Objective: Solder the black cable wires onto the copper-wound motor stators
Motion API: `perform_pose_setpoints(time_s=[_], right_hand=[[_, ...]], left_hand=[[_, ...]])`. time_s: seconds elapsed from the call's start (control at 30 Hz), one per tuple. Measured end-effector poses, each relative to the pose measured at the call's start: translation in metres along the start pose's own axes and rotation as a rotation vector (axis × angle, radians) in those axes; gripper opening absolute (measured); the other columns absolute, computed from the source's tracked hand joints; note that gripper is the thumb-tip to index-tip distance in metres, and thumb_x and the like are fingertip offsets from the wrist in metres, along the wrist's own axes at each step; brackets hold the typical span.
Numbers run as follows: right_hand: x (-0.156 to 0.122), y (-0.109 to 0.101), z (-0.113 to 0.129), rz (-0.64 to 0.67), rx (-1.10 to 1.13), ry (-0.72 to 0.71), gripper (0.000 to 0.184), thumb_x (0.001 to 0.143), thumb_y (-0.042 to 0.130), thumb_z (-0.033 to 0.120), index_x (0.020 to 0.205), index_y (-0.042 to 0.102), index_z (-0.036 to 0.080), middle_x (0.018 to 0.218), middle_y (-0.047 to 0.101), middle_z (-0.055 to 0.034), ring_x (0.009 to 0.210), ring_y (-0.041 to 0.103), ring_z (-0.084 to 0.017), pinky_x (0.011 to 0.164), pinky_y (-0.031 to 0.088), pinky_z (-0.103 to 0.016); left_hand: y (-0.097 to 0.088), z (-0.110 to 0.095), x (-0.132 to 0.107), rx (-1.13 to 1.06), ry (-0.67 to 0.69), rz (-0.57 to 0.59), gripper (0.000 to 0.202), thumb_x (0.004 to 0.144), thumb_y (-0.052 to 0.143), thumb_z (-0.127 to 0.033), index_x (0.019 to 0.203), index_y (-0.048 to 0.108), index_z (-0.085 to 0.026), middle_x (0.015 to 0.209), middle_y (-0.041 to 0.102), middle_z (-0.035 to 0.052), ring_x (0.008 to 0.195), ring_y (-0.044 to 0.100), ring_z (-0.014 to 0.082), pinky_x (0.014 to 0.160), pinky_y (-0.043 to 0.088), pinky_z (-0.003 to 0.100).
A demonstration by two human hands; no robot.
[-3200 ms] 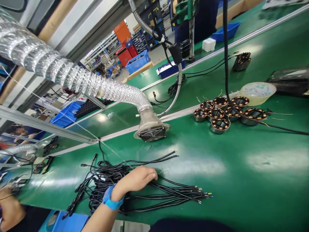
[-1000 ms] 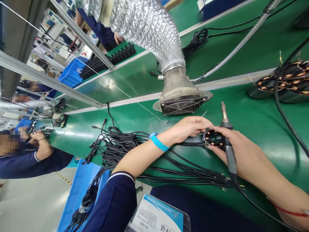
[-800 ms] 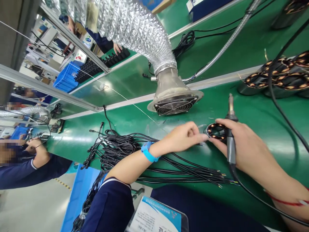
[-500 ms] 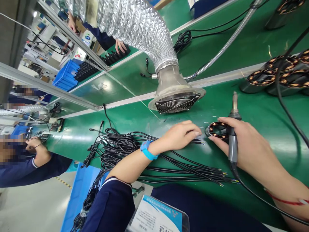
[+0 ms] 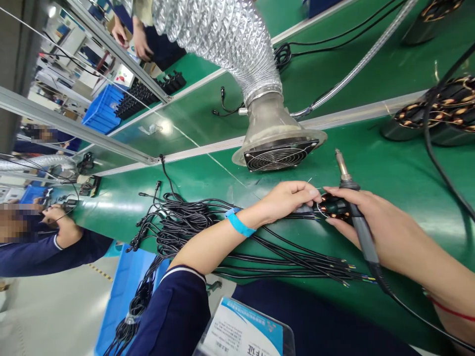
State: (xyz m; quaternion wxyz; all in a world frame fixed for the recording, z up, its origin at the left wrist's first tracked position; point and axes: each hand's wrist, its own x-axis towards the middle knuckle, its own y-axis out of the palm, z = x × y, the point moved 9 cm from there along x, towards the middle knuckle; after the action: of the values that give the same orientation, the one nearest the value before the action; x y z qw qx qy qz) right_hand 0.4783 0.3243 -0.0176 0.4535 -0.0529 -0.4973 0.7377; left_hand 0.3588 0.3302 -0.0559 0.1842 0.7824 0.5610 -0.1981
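My right hand (image 5: pixel 374 217) is closed round a soldering iron (image 5: pixel 361 227), its bare metal tip pointing up and away. The thumb and fingers of that hand also grip a black ring-shaped stator with copper windings (image 5: pixel 336 206). At the stator's left side my left hand (image 5: pixel 291 200) is closed in a pinch on a thin pale wire (image 5: pixel 321 211) that curves at the ring's edge. Its far end is hidden by the fingers. Beneath my left wrist lies a bundle of black cables (image 5: pixel 185 222), with stripped coloured ends (image 5: pixel 349 269) near my body.
A fume extractor hood (image 5: pixel 278 148) on a silver duct hangs over the bench (image 5: pixel 200 180). More copper-wound stators (image 5: pixel 411 123) stand at the right. A blue bin (image 5: pixel 122 291) is below left. Co-workers' hands (image 5: pixel 137 42) are at the back and far left.
My left hand has moved right to the stator and pinches the thin wire. The soldering iron has tilted, its tip swinging left. The head view has shifted slightly.
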Motion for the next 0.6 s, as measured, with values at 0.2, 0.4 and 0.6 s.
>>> perform_pose_setpoints(time_s=[0.2, 0.4, 0.6], right_hand=[[-0.002, -0.005, -0.021, 0.042, 0.057, 0.116, 0.048, 0.088, 0.043, 0.048, 0.130, 0.047, 0.025, 0.113, 0.063, -0.0089, 0.096, 0.062, -0.024, 0.080, 0.051, -0.039], [-0.005, -0.025, -0.014, -0.124, 0.055, 0.070, 0.039, 0.091, 0.048, 0.044, 0.124, 0.051, 0.024, 0.115, 0.064, -0.0062, 0.108, 0.059, -0.022, 0.092, 0.049, -0.037], [-0.008, -0.041, 0.010, -0.262, 0.100, 0.119, 0.033, 0.093, 0.051, 0.038, 0.124, 0.052, 0.025, 0.103, 0.068, -0.0032, 0.098, 0.065, -0.017, 0.089, 0.053, -0.033]], left_hand=[[-0.004, -0.006, -0.013, 0.784, 0.170, 0.071, 0.025, 0.087, 0.057, -0.040, 0.097, 0.057, -0.017, 0.090, 0.059, 0.0024, 0.079, 0.053, 0.0129, 0.071, 0.040, 0.026], [-0.006, 0.004, -0.018, 1.121, 0.066, 0.149, 0.010, 0.084, 0.058, -0.024, 0.090, 0.059, -0.015, 0.100, 0.062, 0.0070, 0.085, 0.056, 0.0176, 0.071, 0.039, 0.028], [0.000, -0.012, -0.023, 0.421, 0.153, 0.138, 0.011, 0.080, 0.063, -0.023, 0.080, 0.057, -0.014, 0.075, 0.057, -0.0020, 0.067, 0.048, 0.0072, 0.066, 0.039, 0.021]])
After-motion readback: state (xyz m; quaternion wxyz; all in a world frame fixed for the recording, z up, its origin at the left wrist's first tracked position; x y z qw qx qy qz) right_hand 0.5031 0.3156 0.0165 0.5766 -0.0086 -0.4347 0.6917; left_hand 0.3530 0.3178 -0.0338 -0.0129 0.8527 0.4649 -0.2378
